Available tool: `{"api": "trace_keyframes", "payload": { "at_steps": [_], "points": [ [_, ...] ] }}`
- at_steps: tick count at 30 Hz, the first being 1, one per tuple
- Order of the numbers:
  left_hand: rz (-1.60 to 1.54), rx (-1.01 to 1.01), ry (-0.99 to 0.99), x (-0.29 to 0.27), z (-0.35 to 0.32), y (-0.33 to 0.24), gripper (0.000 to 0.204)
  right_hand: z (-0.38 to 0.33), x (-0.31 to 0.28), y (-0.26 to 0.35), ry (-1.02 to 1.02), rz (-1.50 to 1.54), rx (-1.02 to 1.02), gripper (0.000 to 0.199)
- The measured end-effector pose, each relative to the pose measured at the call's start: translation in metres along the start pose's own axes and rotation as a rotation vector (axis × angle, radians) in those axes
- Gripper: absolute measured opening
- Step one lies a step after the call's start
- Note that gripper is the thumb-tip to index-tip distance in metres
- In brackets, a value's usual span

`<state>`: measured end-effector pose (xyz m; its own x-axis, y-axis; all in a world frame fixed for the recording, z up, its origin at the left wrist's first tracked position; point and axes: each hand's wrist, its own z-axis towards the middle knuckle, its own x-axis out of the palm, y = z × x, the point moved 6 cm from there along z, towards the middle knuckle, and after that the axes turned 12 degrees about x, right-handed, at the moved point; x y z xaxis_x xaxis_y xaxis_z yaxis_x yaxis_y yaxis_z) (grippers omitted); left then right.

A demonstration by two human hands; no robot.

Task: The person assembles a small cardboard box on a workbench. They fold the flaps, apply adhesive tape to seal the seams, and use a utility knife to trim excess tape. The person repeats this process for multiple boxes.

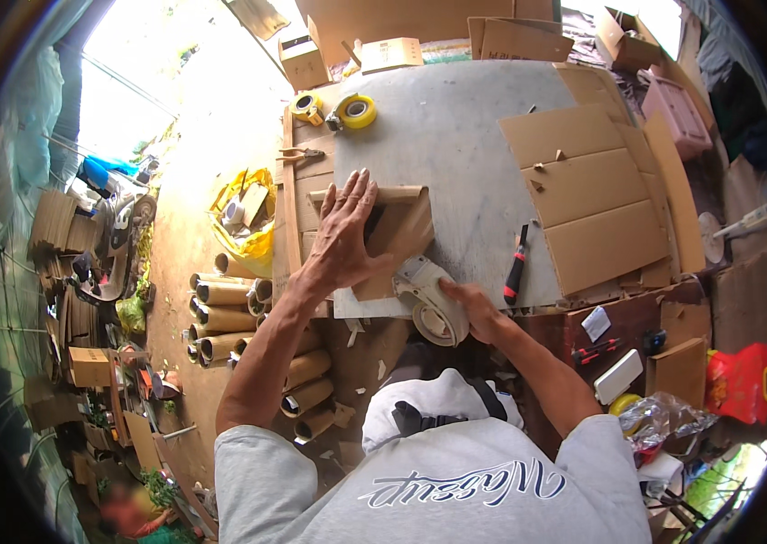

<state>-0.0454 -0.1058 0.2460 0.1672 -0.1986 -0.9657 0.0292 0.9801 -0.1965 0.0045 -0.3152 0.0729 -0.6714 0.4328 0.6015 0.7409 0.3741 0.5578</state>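
Observation:
My left hand lies flat, fingers spread, on a small folded cardboard piece near the front left of the grey worktable. My right hand grips a large roll of pale tape at the table's front edge, its side touching the cardboard piece. A red-and-black handled cutter lies on the table just right of the roll.
Flat cardboard sheets cover the table's right side. Yellow tape rolls sit at the back left, pliers near them. Cardboard tubes are stacked on the floor at left beside a yellow bag. Boxes stand behind; a cluttered bench is at right.

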Motion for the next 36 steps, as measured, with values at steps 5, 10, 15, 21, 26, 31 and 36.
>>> {"api": "trace_keyframes", "payload": {
  "at_steps": [5,10,15,21,26,31,36],
  "points": [
    [0.037,-0.058,0.1,0.002,0.006,-0.005,0.114,0.021,0.001,0.0,-0.006,0.004,-0.008,0.062],
    [0.273,-0.228,-0.039,0.028,0.016,-0.021,0.11,0.029,-0.006,-0.001,-0.017,-0.045,-0.003,0.062],
    [0.326,-0.228,-0.017,0.041,0.019,-0.018,0.116,0.023,-0.012,0.004,-0.084,-0.108,0.061,0.064],
    [0.328,-0.221,-0.03,0.046,0.015,-0.02,0.109,-0.003,0.006,0.035,-0.144,-0.237,0.072,0.059],
    [0.289,-0.214,-0.004,0.046,0.021,-0.023,0.096,-0.001,0.001,0.059,-0.241,-0.525,0.131,0.05],
    [0.32,-0.178,-0.061,0.038,0.018,-0.019,0.086,0.042,0.004,-0.014,-0.156,-1.343,-0.207,0.04],
    [0.271,0.019,-0.066,0.025,0.01,-0.024,0.088,0.01,-0.022,-0.047,-0.385,-0.845,0.179,0.068]
  ]
}}
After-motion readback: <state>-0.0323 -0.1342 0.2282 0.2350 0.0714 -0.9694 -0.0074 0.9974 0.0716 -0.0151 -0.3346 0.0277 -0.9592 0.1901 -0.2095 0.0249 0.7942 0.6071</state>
